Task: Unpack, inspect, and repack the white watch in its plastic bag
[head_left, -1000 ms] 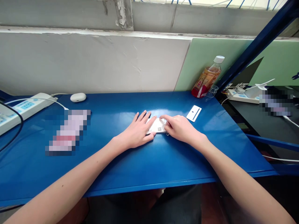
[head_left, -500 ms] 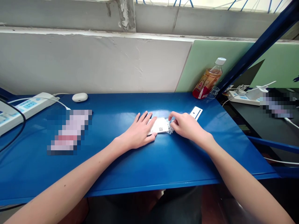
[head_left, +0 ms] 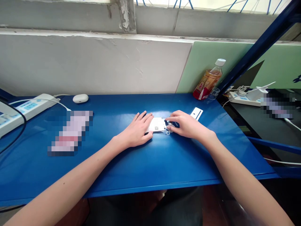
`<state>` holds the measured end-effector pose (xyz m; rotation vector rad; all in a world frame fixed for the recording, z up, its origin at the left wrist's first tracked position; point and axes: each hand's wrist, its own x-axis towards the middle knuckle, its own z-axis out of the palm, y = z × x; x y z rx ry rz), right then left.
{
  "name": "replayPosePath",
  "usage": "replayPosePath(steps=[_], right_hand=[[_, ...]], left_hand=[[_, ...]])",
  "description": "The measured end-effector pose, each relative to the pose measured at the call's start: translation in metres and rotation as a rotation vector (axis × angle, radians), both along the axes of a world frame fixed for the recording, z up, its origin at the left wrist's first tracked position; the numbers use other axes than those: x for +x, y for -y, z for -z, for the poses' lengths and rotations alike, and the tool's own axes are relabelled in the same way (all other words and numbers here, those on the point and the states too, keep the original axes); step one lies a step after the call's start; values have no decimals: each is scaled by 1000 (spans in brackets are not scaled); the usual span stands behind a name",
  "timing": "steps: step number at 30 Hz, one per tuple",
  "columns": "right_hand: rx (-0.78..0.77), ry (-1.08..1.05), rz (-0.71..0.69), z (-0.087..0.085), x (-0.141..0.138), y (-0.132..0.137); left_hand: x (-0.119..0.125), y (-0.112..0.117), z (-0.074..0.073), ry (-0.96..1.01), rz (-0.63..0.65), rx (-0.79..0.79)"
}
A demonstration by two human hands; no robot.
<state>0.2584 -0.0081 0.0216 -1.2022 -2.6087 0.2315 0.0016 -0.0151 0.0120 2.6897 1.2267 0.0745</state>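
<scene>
No words, nos. or brand legible. White flat pack (head_left: 160,121) mid-counter (head_left: 150,166): small dark sq. code (head_left: 156,128), QR-type, nr lower edge; content n/a. Bottle (head_left: 210,77) at back R of counter: orange/red label (head_left: 207,82) w/ lettering too small to read. Dark panel (head_left: 251,73), far R: lg white characters (head_left: 243,88) along bottom, partly cut off, can't be made out. Phone (head_left: 72,128) on L & 2nd phone (head_left: 277,106) far R: both pixelated, no txt. Power strip (head_left: 37,106), L: blue socket areas, no legible markings.
</scene>
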Motion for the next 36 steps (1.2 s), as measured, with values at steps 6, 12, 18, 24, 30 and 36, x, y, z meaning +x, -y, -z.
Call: replayPosePath(steps=[6, 12, 18, 24, 30, 36], right_hand=[[42, -46, -51, 8, -2, -2], [83, -112, -47, 16, -4, -4], [95, -159, -72, 16, -4, -6], [140, -93, -92, 5, 5, -8], [93, -53, -94, -3, 20, -13], [-61, -34, 1, -10, 25, -9]], left_hand=[[-1, 1, 2, -8, 6, 15], [-1, 0, 2, -9, 19, 27], [-2, 0, 4, 19, 22, 54], [-3, -3, 3, 30, 8, 23], [-3, -4, 1, 26, -5, -4], [-3, -4, 1, 39, 2, 9]])
